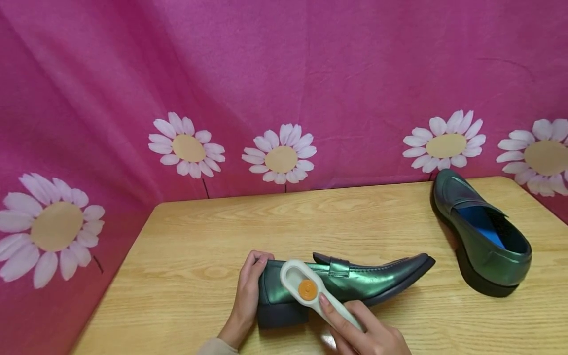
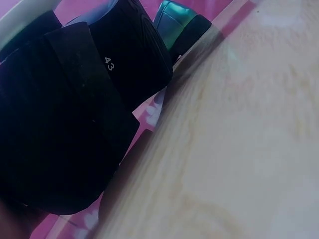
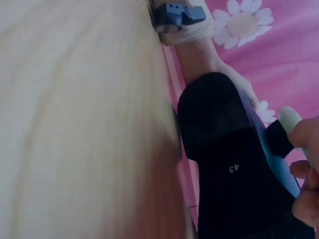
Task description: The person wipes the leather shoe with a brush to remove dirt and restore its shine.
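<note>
Green metallic loafers: 2. First loafer (image 1: 377,281) held above wood-grain table (image 1: 199,246), toe rightward, sole marked "43". One left hand (image 1: 248,286), fingers curled round its heel. One right hand (image 1: 372,333) grips 1 white-handled applicator (image 1: 339,314) with 1 orange button (image 1: 307,290), beside the shoe's near side; contact uncertain. Second loafer (image 1: 501,268) stands upright, right side of table. Printed daisies on magenta drape (image 1: 355,74): 5.
</note>
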{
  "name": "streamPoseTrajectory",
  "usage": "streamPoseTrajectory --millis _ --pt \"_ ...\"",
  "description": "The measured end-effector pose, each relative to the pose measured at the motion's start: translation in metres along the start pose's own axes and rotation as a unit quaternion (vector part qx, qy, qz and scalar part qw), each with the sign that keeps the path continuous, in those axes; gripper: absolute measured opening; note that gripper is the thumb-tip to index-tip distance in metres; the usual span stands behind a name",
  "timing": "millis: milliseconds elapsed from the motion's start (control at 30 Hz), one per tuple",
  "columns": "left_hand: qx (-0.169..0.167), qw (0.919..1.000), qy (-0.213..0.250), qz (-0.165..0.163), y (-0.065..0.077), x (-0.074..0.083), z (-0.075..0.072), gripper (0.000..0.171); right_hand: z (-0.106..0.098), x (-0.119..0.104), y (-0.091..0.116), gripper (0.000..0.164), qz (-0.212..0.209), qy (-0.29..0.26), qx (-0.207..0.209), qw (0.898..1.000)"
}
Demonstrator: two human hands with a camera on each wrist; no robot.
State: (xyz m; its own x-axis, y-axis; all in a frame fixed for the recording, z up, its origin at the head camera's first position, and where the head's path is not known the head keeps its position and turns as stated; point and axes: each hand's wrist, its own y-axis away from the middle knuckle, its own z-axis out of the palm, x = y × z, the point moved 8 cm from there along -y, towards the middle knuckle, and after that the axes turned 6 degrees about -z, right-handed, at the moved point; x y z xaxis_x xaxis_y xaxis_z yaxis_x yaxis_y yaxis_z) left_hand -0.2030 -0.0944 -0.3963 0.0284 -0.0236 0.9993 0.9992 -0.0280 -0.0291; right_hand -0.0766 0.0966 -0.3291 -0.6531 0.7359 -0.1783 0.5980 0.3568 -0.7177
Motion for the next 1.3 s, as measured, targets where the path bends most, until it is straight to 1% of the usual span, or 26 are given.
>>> streamPoseTrajectory --millis 133,167,300,367,400,467,567,633,733,833,900,1000,1133,1200,1233,1267,1300 --pt "0.001 0.9999 -0.004 0.012 0.000 0.001 0.000 0.028 0.003 -0.007 0.002 0.043 -0.025 0.006 0.018 0.999" --pt "0.002 0.9999 -0.004 0.011 0.001 0.001 0.000 0.028 0.005 -0.009 0.002 0.043 -0.026 0.000 0.014 1.000" --pt "0.008 1.0000 0.001 -0.004 0.002 -0.002 -0.001 0.030 0.013 -0.016 0.007 0.037 -0.016 -0.060 -0.019 0.998" --pt "0.007 0.9999 0.007 -0.013 0.003 -0.004 -0.001 0.030 0.016 -0.019 0.008 0.039 -0.008 -0.082 -0.032 0.996" --pt "0.006 0.9998 0.011 -0.016 0.002 -0.004 -0.001 0.030 0.017 -0.020 0.009 0.041 -0.007 -0.090 -0.032 0.995" --pt "0.004 0.9998 0.016 -0.014 0.002 -0.003 0.000 0.030 0.017 -0.021 0.008 0.042 -0.007 -0.087 -0.033 0.996" --pt "0.004 0.9997 0.023 -0.006 0.002 -0.002 0.001 0.029 0.016 -0.019 0.007 0.037 -0.012 -0.064 -0.040 0.997" --pt "0.006 0.9997 0.024 0.000 0.003 -0.002 0.001 0.028 0.014 -0.015 0.006 0.040 -0.019 -0.047 -0.045 0.998" --pt "0.007 0.9997 0.024 0.005 0.002 -0.002 0.001 0.027 0.008 -0.009 0.002 0.046 -0.031 -0.013 -0.036 0.999" --pt "0.008 0.9997 0.020 0.012 0.002 0.000 0.001 0.027 0.003 -0.001 0.000 0.047 -0.019 -0.004 -0.038 0.999" --pt "0.004 0.9997 0.018 0.014 0.002 0.001 0.001 0.028 0.001 0.004 0.000 0.049 -0.004 -0.004 -0.045 0.999" --pt "0.003 0.9998 0.017 0.012 0.001 0.002 0.000 0.030 0.000 0.004 0.002 0.049 -0.005 -0.007 -0.045 0.999" --pt "0.004 0.9998 0.018 0.008 0.001 0.002 -0.003 0.030 0.006 -0.007 0.007 0.044 -0.042 -0.047 -0.053 0.997" --pt "0.000 0.9998 0.018 0.007 0.000 0.002 -0.002 0.031 0.009 -0.009 0.010 0.042 -0.051 -0.073 -0.076 0.993" --pt "-0.003 0.9998 0.019 0.006 0.000 0.002 -0.002 0.030 0.010 -0.008 0.011 0.041 -0.052 -0.077 -0.086 0.992" --pt "-0.006 0.9998 0.019 0.005 0.000 0.001 -0.001 0.031 0.009 -0.006 0.011 0.043 -0.045 -0.077 -0.097 0.991" --pt "-0.007 0.9998 0.020 0.004 0.000 0.001 -0.001 0.030 0.008 -0.002 0.011 0.049 -0.033 -0.074 -0.110 0.991"
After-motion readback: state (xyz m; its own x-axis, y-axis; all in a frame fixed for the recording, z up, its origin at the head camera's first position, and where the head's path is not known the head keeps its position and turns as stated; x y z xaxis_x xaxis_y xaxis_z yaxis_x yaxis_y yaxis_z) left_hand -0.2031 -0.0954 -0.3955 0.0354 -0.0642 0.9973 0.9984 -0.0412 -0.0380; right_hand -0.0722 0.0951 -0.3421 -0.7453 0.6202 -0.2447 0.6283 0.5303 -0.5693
